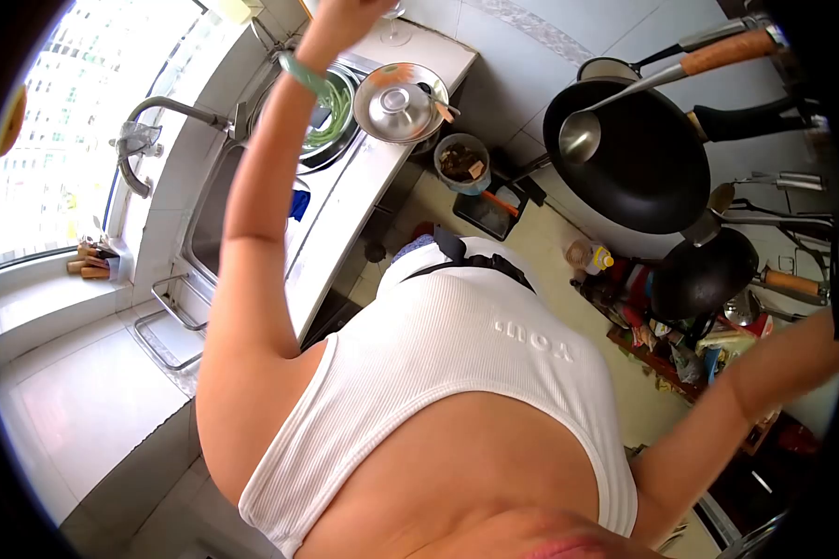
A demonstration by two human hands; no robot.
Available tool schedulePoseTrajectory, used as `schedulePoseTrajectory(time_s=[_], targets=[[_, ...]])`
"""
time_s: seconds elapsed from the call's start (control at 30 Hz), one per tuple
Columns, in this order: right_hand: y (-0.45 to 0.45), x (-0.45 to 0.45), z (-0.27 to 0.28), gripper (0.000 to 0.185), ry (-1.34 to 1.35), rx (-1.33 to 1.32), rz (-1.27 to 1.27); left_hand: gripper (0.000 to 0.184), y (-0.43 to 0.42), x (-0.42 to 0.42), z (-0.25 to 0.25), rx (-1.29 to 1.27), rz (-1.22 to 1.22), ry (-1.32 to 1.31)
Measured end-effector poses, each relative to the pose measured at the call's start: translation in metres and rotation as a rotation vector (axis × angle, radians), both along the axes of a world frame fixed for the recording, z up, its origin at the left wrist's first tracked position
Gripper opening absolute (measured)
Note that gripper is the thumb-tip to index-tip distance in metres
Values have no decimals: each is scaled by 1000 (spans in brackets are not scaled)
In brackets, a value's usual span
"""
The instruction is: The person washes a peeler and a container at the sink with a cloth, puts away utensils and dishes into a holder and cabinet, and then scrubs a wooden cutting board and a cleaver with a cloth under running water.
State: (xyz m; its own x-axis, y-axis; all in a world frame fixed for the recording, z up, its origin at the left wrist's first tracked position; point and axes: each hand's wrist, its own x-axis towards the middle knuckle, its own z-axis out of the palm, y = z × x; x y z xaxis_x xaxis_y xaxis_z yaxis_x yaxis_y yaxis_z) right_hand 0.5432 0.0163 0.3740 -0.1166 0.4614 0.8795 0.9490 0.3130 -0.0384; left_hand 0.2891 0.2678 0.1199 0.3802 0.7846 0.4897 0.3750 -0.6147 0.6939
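My left arm reaches up across the counter (364, 191), with a pale green bangle on the wrist. My left hand (343, 20) is cut off by the top edge, so its fingers do not show. Close beside it stands a clear stemmed glass (394, 35), only its foot and part of the stem visible. Below the hand are green stalks (334, 116) in a round bowl, and a patterned dish with a metal lid (399, 110). My right forearm (774, 368) stretches to the right edge, below the hanging pans. The right hand itself is outside the view.
A sink with a faucet (182, 110) lies left, under the window. A bin (460, 160) and a dustpan (494, 212) stand on the floor. On the right wall hang a large black wok (629, 168), a ladle (581, 137) and a smaller pan (704, 279).
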Motion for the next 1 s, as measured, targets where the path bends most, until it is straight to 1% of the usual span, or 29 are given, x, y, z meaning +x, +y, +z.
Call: schedulePoseTrajectory(time_s=[0.03,0.07,0.1,0.13,0.17,0.2,0.23,0.3,0.33,0.37,0.4,0.43,0.5,0.53,0.57,0.63,0.67,0.73,0.77,0.83,0.87,0.9,0.97,1.0], targets=[[-2,-2,-44,24,8,-154,70,22,4,-15,-45,-37,100,-16],[-3,-3,-81,19,15,-309,138,20,-8,-26,-82,-155,226,-14],[0,-19,-110,18,-81,-571,115,23,-26,-35,-113,-274,352,-13],[18,-28,-162,19,2,-676,209,22,-45,-43,-142,-315,415,-54],[35,-41,-214,21,179,-886,232,21,-66,-50,-167,-353,482,-96],[58,-49,-263,22,250,-1025,239,22,-87,-53,-186,-369,511,-110],[82,-55,-310,34,242,-1100,197,24,-108,-54,-201,-387,538,-123],[122,-63,-372,54,136,-1142,48,21,-137,-58,-213,-487,422,-78],[139,-65,-395,54,130,-1142,49,20,-145,-61,-213,-531,372,-38],[153,-68,-414,63,124,-1169,-23,19,-151,-65,-213,-575,321,2],[167,-70,-427,72,115,-1194,-94,17,-156,-65,-206,-629,327,16],[179,-72,-436,72,107,-1199,-91,17,-157,-68,-202,-634,331,10],[196,-74,-447,80,140,-1432,-121,17,-160,-72,-200,-576,298,-5],[201,-77,-451,65,115,-1509,-135,18,-159,-74,-203,-570,309,-14],[204,-79,-454,65,106,-1515,-135,18,-158,-76,-204,-597,304,-29],[207,-83,-460,43,-54,-1536,-152,17,-157,-75,-195,-547,280,-11],[208,-84,-462,43,-61,-1540,-149,17,-155,-74,-193,-551,284,-14],[210,-89,-455,23,-59,-1506,-281,15,-151,-71,-191,-594,224,20],[209,-92,-450,23,-61,-1504,-278,15,-148,-68,-190,-592,228,19],[208,-93,-439,27,97,-1450,-423,16,-139,-53,-189,-665,116,-37],[209,-87,-445,32,64,-1450,-413,20,-132,-44,-196,-770,50,-111],[206,-88,-441,32,68,-1441,-417,22,-123,-32,-192,-790,5,-88],[196,-89,-430,26,54,-1252,-431,29,-104,-6,-196,-1149,-77,-279],[195,-85,-445,23,-35,-1148,-425,29,-95,7,-200,-1141,-86,-276]])
